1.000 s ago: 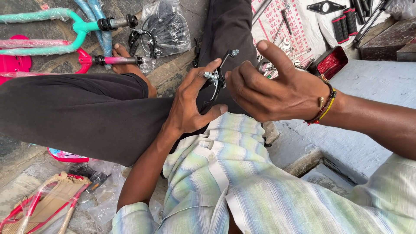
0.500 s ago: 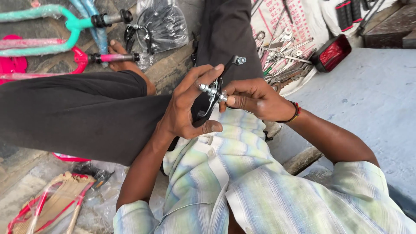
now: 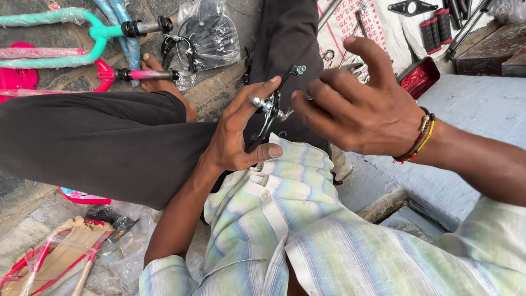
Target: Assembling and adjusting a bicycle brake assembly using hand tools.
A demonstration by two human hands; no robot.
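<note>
Nearest the camera, the person's striped shirt point(image 3: 307, 241) is filling the lower frame, covering the lap. Left hand point(image 3: 238, 134) is curling around a black bicycle brake caliper point(image 3: 272, 109), thumb pressing underneath and index finger lying along its bolt, holding it above the shirt and the crossed dark trouser leg point(image 3: 98, 140). Right hand point(image 3: 359, 107) is hovering just right of the caliper, fingers spread loosely and half bent, fingertips touching or nearly touching its metal nut; cannot tell if anything is being pinched. Threaded bracelets point(image 3: 419, 137) are sitting on the right wrist.

Lower left, on the stone floor point(image 3: 33, 205), wrapped red frame pieces point(image 3: 49, 263) are lying in plastic. Beyond the leg, a bare foot point(image 3: 159, 82) is resting beside a pink frame tube point(image 3: 139, 74) and a teal bicycle frame point(image 3: 82, 27). A clear bag of black parts point(image 3: 211, 33) is lying near the top edge. Far right, a red reflector point(image 3: 419, 77) and black grips point(image 3: 435, 30) are lying on a printed sheet point(image 3: 378, 22), partly blocked by the right hand.
</note>
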